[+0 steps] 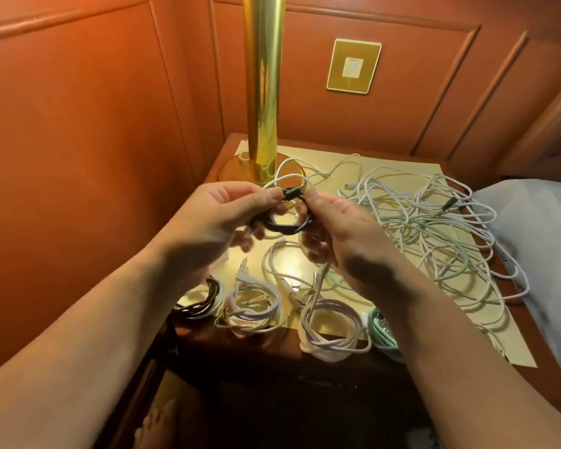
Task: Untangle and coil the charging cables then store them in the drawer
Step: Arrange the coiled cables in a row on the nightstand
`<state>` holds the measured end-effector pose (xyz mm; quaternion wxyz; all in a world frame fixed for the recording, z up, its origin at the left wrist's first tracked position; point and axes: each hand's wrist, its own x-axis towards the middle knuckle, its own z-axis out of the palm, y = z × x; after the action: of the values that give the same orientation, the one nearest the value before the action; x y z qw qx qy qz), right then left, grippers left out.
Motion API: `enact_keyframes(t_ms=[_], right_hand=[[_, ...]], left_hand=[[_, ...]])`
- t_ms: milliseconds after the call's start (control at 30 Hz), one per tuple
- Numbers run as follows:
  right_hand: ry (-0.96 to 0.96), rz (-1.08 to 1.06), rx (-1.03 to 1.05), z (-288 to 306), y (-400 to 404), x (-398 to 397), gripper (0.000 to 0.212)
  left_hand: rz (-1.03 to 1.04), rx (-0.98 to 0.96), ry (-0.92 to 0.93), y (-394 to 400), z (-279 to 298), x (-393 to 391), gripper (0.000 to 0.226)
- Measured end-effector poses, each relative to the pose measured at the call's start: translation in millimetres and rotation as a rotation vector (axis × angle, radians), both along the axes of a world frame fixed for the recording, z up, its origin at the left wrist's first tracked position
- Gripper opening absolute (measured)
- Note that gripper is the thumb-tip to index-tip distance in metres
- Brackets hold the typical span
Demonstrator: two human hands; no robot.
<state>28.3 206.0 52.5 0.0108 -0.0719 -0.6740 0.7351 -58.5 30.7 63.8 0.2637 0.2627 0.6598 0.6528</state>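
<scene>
A small coil of black cable (284, 222) hangs above the nightstand (240, 348), held between both hands. My left hand (214, 222) pinches its left side and my right hand (340, 228) pinches the right side near the plug end. A big tangle of white and mint cables (434, 228) covers the right half of the top. Along the front edge lie coiled cables: a black coil (201, 303), a white coil (253, 309), another white coil (334, 332) and a mint coil (384, 335), partly hidden by my right forearm.
A brass lamp pole (263, 92) rises from its base at the back left of the nightstand. A gold wall plate (353, 66) sits on the padded wall behind. A bed with a grey pillow (538, 241) adjoins the right side. The front below the top is dark.
</scene>
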Motion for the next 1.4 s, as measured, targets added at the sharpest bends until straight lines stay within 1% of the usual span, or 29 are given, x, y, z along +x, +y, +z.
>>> enact_keyframes(t_ms=[67,133,233,333,467,567,667,767,867,967,1067,1100,1133,1200,1333,1400], right_hand=[[0.028,-0.038,0.154,2,-10,-4,0.037],[0.069,-0.063,0.233,4,-20,-7,0.037],[0.105,-0.073,0.346,1,-30,-13,0.038],[0.087,-0.069,0.324,-1,-43,-20,0.039],[0.048,-0.065,0.351,-7,-58,-31,0.039],[0.031,-0.072,0.453,-10,-64,-37,0.036],[-0.002,-0.106,0.584,-11,-70,-41,0.029],[-0.026,-0.142,0.725,-13,-75,-47,0.026],[-0.021,-0.169,0.786,-15,-77,-52,0.024],[0.034,-0.171,0.758,-16,-75,-53,0.02],[0.063,-0.144,0.802,-13,-69,-52,0.02],[0.072,-0.128,0.813,-10,-66,-51,0.02],[0.078,-0.11,0.818,-7,-63,-49,0.02],[0.087,-0.071,0.822,-3,-55,-47,0.021],[0.099,-0.029,0.878,-1,-48,-42,0.023],[0.112,-0.031,0.936,0,-48,-41,0.024]], left_hand=[[0.071,-0.081,0.123,-13,1,-5,0.025],[0.089,-0.114,0.2,-24,-1,-9,0.033],[0.117,-0.077,0.213,-37,-3,-13,0.032],[0.173,-0.069,0.231,-50,-5,-22,0.023],[0.177,-0.083,0.239,-66,-8,-34,0.027],[0.244,-0.131,0.297,-71,-12,-41,0.021],[0.306,-0.229,0.4,-74,-20,-47,0.011],[0.331,-0.321,0.483,-73,-24,-50,0.009],[0.314,-0.314,0.435,-69,-25,-53,0.01],[0.295,-0.303,0.3,-67,-25,-54,0.007],[0.227,-0.276,0.127,-64,-22,-51,0.003],[0.203,-0.264,0.072,-64,-20,-50,0.005],[0.183,-0.261,0.052,-64,-19,-49,0.009],[0.147,-0.261,0.068,-63,-13,-47,0.015],[0.078,-0.269,0.072,-64,-3,-41,0.022],[0.05,-0.247,0.011,-63,-1,-39,0.027]])
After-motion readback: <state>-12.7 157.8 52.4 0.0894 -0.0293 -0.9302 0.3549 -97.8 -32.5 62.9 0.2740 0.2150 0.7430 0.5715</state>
